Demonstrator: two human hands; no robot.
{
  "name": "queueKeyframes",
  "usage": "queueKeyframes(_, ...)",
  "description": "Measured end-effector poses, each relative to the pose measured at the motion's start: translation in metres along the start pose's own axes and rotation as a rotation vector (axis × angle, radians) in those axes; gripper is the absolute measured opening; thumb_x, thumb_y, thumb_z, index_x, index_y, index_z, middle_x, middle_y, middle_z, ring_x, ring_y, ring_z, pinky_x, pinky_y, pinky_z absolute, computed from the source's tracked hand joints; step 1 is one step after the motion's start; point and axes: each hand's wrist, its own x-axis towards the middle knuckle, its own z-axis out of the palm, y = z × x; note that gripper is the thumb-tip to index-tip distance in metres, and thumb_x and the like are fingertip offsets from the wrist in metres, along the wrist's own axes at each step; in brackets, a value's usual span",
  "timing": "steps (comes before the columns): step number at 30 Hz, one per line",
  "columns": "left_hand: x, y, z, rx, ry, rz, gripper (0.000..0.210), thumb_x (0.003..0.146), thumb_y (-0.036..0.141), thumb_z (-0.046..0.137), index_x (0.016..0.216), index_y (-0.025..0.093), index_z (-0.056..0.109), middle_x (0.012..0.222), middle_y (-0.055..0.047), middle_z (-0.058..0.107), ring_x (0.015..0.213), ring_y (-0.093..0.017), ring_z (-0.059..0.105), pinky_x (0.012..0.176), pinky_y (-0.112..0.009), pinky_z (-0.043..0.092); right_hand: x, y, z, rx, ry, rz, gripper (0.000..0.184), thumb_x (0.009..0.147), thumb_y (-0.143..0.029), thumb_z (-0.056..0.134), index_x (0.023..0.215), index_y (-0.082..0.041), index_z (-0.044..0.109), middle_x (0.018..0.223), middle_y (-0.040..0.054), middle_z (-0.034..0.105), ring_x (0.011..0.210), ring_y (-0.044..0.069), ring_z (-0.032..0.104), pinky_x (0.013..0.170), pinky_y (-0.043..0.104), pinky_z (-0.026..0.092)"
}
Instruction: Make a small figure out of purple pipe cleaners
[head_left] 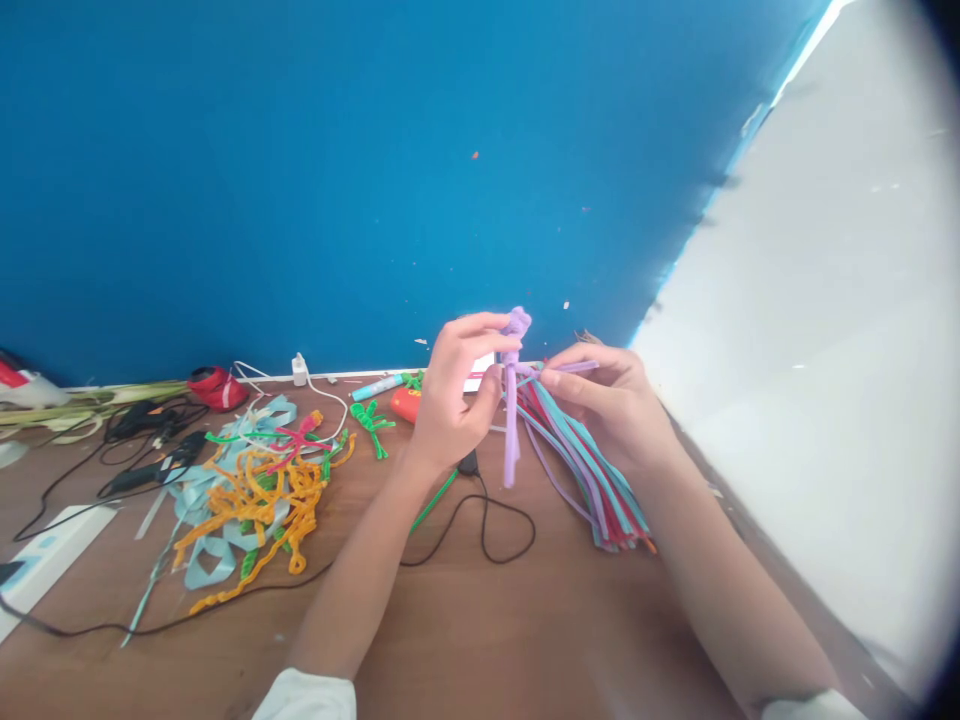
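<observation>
A twisted purple pipe cleaner figure [511,425] is held up between my two hands, its knotted top upward and straight strands hanging down. My left hand [466,375] grips it near the knotted top from the left, fingers closed around it. On the other side, my right hand [600,395] pinches a purple strand that sticks out sideways from the figure. Below my right hand lies a bundle of blue, purple and red pipe cleaners [592,480] on the brown table [465,640]. A small green pipe cleaner figure [369,425] rests left of my left hand.
At the left is a pile of orange pipe cleaners [292,500] with pale blue ribbon [210,560]. A black cable [450,530] crosses the table. A white power strip [56,550], a red roll [217,387] and a light blue marker [376,388] lie around. Behind rises a blue wall [375,180].
</observation>
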Motion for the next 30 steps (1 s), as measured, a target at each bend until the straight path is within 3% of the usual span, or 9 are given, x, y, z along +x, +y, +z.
queueKeyframes(3,0.003,-0.002,-0.003,0.128,-0.128,0.145,0.020,0.096,0.019,0.056,0.113,0.027,0.063,0.131,-0.006,0.064,0.126,-0.022,0.055,0.105,-0.044,0.044,0.002,0.000,-0.001,0.159,-0.091,0.142,0.009,0.074,-0.025,0.083,0.073,-0.021,0.075,0.048,-0.0066,0.047,0.045,0.005,0.034,0.045,0.024,0.020)
queueKeyframes(5,0.003,-0.003,-0.004,0.121,-0.185,0.147,0.019,0.094,0.022,0.062,0.113,0.026,0.063,0.124,-0.005,0.069,0.126,-0.022,0.056,0.107,-0.043,0.042,0.003,0.001,0.000,0.232,-0.144,0.214,0.009,0.076,-0.025,0.081,0.072,-0.021,0.074,0.046,-0.0072,0.043,0.044,0.005,0.032,0.046,0.024,0.019)
queueKeyframes(9,-0.002,-0.005,-0.002,0.060,-0.199,0.062,0.011,0.096,0.023,0.058,0.105,0.023,0.065,0.100,-0.002,0.075,0.098,-0.016,0.067,0.090,-0.032,0.047,0.005,0.003,0.000,0.285,-0.210,0.292,0.011,0.074,-0.027,0.081,0.071,-0.019,0.074,0.046,-0.0075,0.042,0.044,0.004,0.029,0.046,0.024,0.017)
queueKeyframes(13,-0.007,-0.002,0.002,0.084,-0.161,-0.033,0.007,0.095,0.026,0.060,0.093,0.020,0.064,0.081,0.000,0.070,0.075,-0.012,0.061,0.072,-0.025,0.045,0.005,0.005,0.000,0.235,-0.194,0.246,0.013,0.076,-0.031,0.080,0.073,-0.020,0.073,0.047,-0.0075,0.042,0.045,0.005,0.029,0.046,0.024,0.019)
queueKeyframes(17,-0.007,0.007,0.006,0.099,-0.167,-0.172,0.015,0.097,0.030,0.057,0.088,0.020,0.061,0.070,0.002,0.062,0.064,-0.011,0.054,0.064,-0.025,0.040,0.003,0.003,0.002,0.033,-0.074,0.098,0.013,0.076,-0.032,0.080,0.077,-0.020,0.075,0.051,-0.0060,0.048,0.047,0.007,0.032,0.045,0.024,0.020)
queueKeyframes(22,-0.006,0.013,0.010,-0.181,-0.173,-0.543,0.030,0.097,0.043,0.054,0.078,0.020,0.053,0.059,0.005,0.051,0.053,-0.009,0.046,0.052,-0.023,0.034,0.000,-0.002,0.006,-0.329,-0.019,-0.114,0.017,0.083,-0.035,0.075,0.077,-0.018,0.072,0.059,-0.0033,0.055,0.051,0.009,0.040,0.047,0.026,0.029)
queueKeyframes(27,-0.005,0.009,0.013,-0.336,-0.168,-0.747,0.031,0.092,0.045,0.058,0.076,0.019,0.052,0.057,0.006,0.044,0.049,-0.007,0.038,0.046,-0.021,0.028,0.001,0.005,0.003,-0.969,0.004,-0.585,0.017,0.094,-0.022,0.059,0.083,-0.017,0.071,0.061,-0.0015,0.061,0.053,0.010,0.045,0.056,0.028,0.035)
queueKeyframes(30,-0.006,0.004,0.015,-0.372,-0.135,-0.852,0.032,0.089,0.044,0.062,0.074,0.018,0.051,0.055,0.007,0.037,0.046,-0.006,0.030,0.043,-0.020,0.022,0.003,0.014,-0.004,-1.354,-0.063,-0.857,0.024,0.095,-0.014,0.052,0.080,-0.017,0.069,0.064,0.0012,0.063,0.059,0.013,0.049,0.058,0.031,0.032)
